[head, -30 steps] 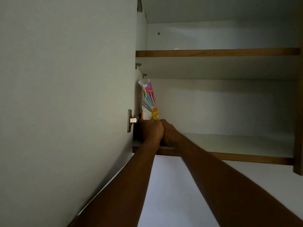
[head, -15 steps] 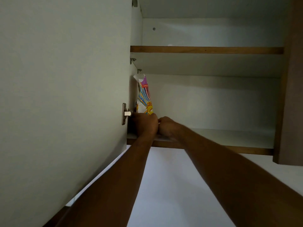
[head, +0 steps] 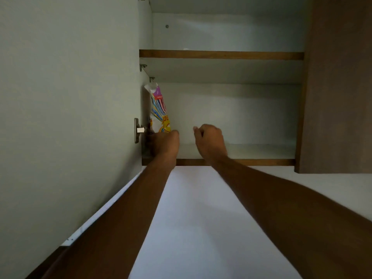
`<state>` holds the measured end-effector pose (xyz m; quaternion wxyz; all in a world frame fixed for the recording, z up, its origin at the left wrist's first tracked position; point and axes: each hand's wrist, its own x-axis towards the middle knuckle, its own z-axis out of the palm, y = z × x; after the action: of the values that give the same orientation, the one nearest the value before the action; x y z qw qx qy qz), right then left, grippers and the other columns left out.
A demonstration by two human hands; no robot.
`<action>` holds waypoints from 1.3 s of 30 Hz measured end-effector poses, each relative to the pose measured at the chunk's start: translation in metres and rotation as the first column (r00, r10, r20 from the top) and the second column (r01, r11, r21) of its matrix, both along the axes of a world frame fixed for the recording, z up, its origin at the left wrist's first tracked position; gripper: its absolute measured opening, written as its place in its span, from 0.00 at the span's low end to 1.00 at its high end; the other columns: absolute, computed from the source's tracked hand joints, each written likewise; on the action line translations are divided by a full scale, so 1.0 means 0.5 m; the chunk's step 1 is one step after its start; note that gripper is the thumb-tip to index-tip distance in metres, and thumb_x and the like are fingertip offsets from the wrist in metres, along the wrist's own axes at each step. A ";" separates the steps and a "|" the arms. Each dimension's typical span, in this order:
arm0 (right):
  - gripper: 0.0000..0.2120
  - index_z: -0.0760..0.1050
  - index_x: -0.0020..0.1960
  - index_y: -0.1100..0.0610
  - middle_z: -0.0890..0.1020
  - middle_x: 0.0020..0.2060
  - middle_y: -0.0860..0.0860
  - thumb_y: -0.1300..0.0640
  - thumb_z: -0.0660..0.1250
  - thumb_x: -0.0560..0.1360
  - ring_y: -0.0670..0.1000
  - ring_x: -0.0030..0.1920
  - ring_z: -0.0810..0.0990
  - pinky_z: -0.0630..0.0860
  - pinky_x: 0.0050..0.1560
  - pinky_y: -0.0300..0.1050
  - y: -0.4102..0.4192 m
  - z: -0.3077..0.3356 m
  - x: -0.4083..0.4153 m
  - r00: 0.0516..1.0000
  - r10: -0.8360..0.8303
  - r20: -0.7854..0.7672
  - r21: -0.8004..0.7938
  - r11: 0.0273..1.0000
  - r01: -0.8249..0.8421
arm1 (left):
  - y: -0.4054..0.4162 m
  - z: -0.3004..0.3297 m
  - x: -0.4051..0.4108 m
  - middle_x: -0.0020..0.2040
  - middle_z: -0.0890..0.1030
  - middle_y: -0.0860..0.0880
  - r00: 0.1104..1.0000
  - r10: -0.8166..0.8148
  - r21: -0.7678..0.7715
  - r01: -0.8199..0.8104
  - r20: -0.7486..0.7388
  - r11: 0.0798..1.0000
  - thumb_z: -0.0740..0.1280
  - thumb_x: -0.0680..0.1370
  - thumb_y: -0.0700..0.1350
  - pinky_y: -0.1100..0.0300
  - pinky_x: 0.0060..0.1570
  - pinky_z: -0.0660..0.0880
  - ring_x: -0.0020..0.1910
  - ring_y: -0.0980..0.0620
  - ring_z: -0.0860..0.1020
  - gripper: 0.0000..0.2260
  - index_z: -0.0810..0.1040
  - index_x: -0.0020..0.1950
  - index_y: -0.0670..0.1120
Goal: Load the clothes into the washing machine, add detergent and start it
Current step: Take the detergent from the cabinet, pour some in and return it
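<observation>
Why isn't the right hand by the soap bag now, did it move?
Yes. The right hand has moved rightward along the shelf edge, away from the detergent bag and the left hand.

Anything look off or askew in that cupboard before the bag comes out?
Only the detergent bag: its torn-looking top is crumpled and it leans against the left wall, above the left hand. No spill shows. The right hand hangs free.

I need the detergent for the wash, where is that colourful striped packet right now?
The colourful striped detergent packet stands upright at the far left of the lower cabinet shelf, against the cabinet's side wall, with the left hand at its base.
</observation>
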<state>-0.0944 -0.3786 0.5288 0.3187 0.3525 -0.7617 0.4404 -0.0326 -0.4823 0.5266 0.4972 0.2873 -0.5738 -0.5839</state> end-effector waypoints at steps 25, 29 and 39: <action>0.10 0.68 0.43 0.55 0.72 0.40 0.50 0.54 0.58 0.83 0.47 0.40 0.69 0.63 0.40 0.37 0.313 0.081 0.301 0.877 -0.285 -0.385 -0.105 0.958 0.266 | 0.324 0.032 0.251 0.50 0.78 0.49 0.875 -0.236 -0.692 -0.144 -0.424 0.707 0.61 0.77 0.43 0.57 0.52 0.75 0.52 0.52 0.75 0.09 0.79 0.53 0.44; 0.10 0.68 0.41 0.56 0.71 0.38 0.51 0.55 0.60 0.81 0.48 0.38 0.69 0.64 0.38 0.36 0.322 0.075 0.394 0.878 -0.239 -0.414 -0.167 0.969 0.184 | 0.365 0.032 0.366 0.50 0.78 0.50 0.851 -0.285 -0.670 -0.101 -0.442 0.736 0.60 0.78 0.44 0.67 0.49 0.71 0.51 0.51 0.75 0.09 0.78 0.52 0.45; 0.09 0.66 0.42 0.54 0.71 0.41 0.50 0.53 0.57 0.80 0.49 0.39 0.70 0.65 0.37 0.36 0.362 0.123 0.602 0.834 -0.241 -0.496 -0.169 0.969 0.180 | 0.459 0.040 0.600 0.53 0.76 0.51 0.829 -0.311 -0.616 -0.051 -0.465 0.786 0.62 0.78 0.46 0.61 0.53 0.74 0.53 0.55 0.73 0.08 0.77 0.54 0.46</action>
<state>0.2066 -0.1977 0.5901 0.5760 0.3516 -0.6570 0.3360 0.2672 -0.2528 0.5465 0.6604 -0.1066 -0.5832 -0.4609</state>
